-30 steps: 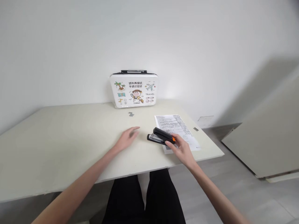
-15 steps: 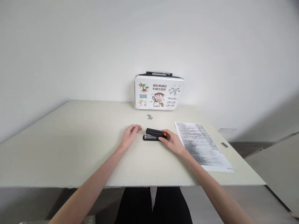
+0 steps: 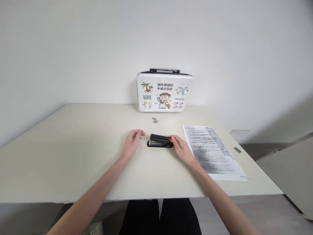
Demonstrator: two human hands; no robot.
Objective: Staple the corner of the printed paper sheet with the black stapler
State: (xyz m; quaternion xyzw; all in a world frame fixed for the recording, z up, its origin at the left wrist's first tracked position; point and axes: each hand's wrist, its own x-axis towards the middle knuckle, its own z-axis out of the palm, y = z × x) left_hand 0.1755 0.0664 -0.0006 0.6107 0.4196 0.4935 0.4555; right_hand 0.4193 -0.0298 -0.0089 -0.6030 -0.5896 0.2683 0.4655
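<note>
A black stapler [image 3: 160,140] with an orange part at its right end lies on the white table, its upper arm raised at an angle over the base. My right hand [image 3: 181,148] is closed around that rear end, thumb on the near side and fingers behind; the orange part is partly covered. To the stapler's left, my left hand [image 3: 133,140] hovers just above the table, apart from it. Its fingers are loosely bent and I see nothing in them. Several grey staple strips [image 3: 155,120] lie beyond the stapler.
A white cartoon-printed case [image 3: 165,93] with a black handle stands against the wall at the back. A printed sheet of paper [image 3: 212,153] lies to the right of my right hand. Another staple strip [image 3: 237,149] is near the table's right edge.
My right hand has shifted its grip back toward the stapler's rear, showing more of the base. My left hand has drawn slightly left, away from it. The whole view has shifted a little.
</note>
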